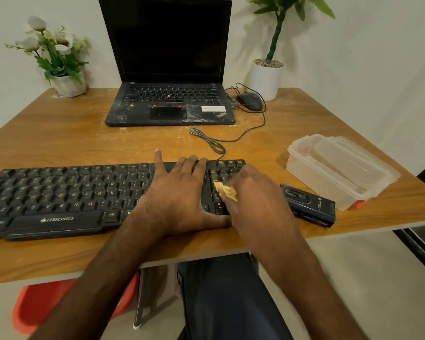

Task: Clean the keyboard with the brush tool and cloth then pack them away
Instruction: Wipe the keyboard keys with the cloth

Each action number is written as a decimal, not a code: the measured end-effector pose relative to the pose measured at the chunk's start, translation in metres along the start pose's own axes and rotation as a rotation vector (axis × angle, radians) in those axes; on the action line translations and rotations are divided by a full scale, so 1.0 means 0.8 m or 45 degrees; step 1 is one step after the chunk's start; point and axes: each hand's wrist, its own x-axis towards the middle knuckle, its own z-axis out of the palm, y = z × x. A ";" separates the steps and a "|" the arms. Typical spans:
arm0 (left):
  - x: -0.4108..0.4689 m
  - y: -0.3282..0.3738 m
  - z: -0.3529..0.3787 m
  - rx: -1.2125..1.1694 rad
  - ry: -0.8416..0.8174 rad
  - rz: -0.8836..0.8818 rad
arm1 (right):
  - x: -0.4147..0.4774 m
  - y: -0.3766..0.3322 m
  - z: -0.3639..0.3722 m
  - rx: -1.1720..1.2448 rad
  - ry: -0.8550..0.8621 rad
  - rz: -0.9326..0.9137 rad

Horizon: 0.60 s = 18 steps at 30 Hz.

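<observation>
A long black keyboard [59, 195] lies across the near part of the wooden desk [59, 136]. My left hand [179, 192] rests flat on its right half, fingers straight and spread. My right hand [253, 192] sits over the number pad and grips a small yellow cloth [226, 191], which pokes out from under the fingers onto the keys. Just right of the keyboard lies a dark blue brush tool [309, 204], apart from both hands.
A clear plastic container [339, 168] with its lid stands at the desk's right edge. A dusty open laptop [169, 104], a wired mouse [249, 100] and two potted plants [265, 77] [66, 82] sit at the back. A cable [214, 143] loops behind the keyboard.
</observation>
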 end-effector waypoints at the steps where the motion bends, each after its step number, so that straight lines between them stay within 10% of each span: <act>1: 0.001 0.000 0.000 0.011 0.008 0.002 | -0.009 0.000 -0.003 0.023 -0.028 0.005; 8: -0.003 0.004 -0.003 0.016 0.011 -0.007 | 0.050 -0.002 -0.027 0.190 0.214 0.096; 18: 0.004 0.001 -0.004 0.016 -0.018 0.004 | -0.003 -0.011 -0.001 0.034 -0.080 -0.106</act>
